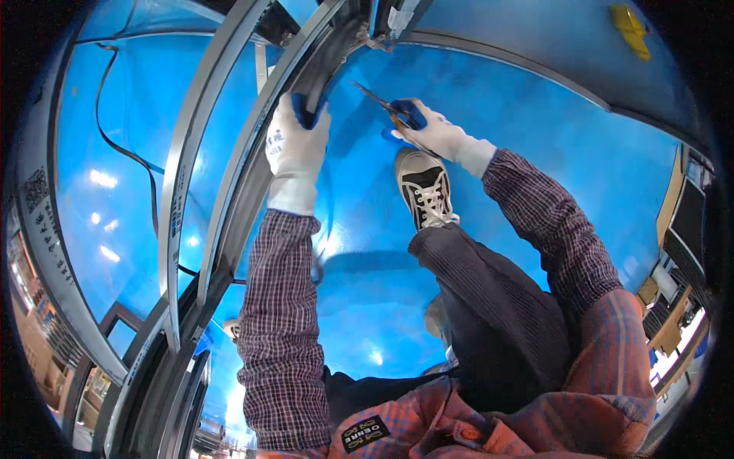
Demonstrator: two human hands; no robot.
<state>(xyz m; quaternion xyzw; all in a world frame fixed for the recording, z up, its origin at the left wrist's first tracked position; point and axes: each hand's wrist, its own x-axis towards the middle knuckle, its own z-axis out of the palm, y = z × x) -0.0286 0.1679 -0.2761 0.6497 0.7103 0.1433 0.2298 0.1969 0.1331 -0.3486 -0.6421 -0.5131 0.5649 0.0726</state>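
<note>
My left hand (297,138), in a white glove with a blue palm, is closed at the inner edge of a metal frame (246,134). Its fingers curl round a dark, flat strip (325,65) that runs along the frame toward the far corner; the fingertips are partly hidden. To the right, my right hand (428,128), gloved alike, grips a pair of scissors (397,118) with orange and black handles. Their slim blades point up and left, toward the corner and apart from the frame. Below the right hand, my black and white shoe (424,187) stands on the blue surface.
Curved metal bars (187,153) stand along the left side. A black cable (126,149) hangs over the blue surface (367,298) there. A grey rail (505,57) borders the far side, with a yellow object (630,32) beyond it at the upper right.
</note>
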